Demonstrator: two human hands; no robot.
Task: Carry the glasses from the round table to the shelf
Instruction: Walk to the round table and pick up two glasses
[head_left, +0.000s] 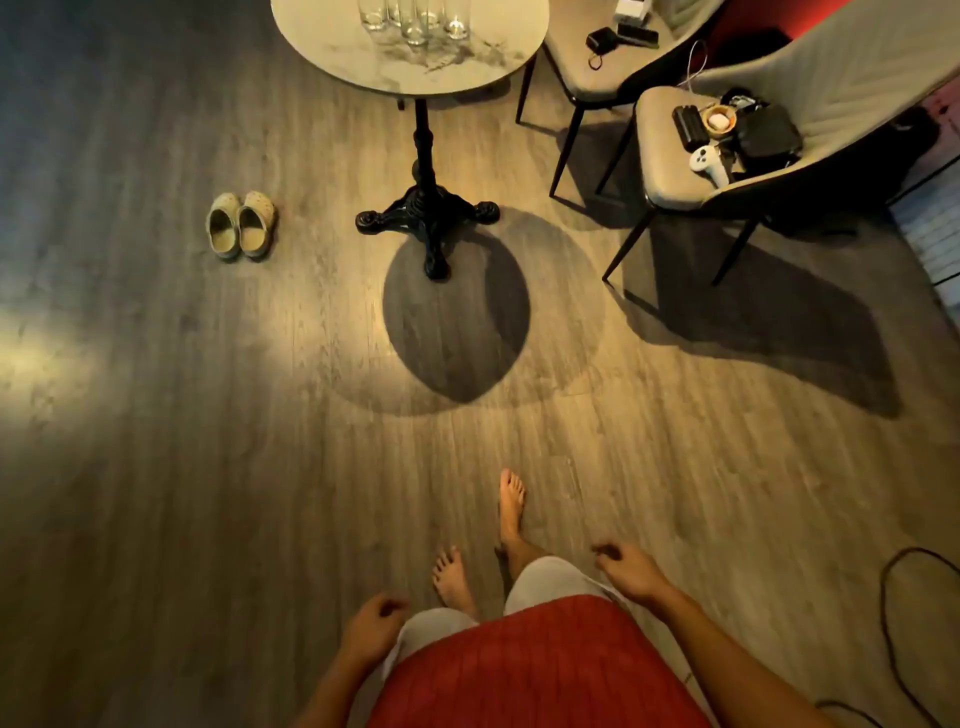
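Head view, left hand (371, 623) and right hand (626, 569) loosely curled, empty

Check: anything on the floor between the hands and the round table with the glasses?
Head view: only bare wood floor, the person's feet and the table's shadow. Both hands, left hand and right hand, are empty, short of the round table and glasses.

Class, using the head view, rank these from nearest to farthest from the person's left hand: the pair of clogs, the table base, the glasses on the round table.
1. Table base, ahead of the left hand.
2. Clogs, ahead to the left; close to the base's distance.
3. Glasses, far on the tabletop.
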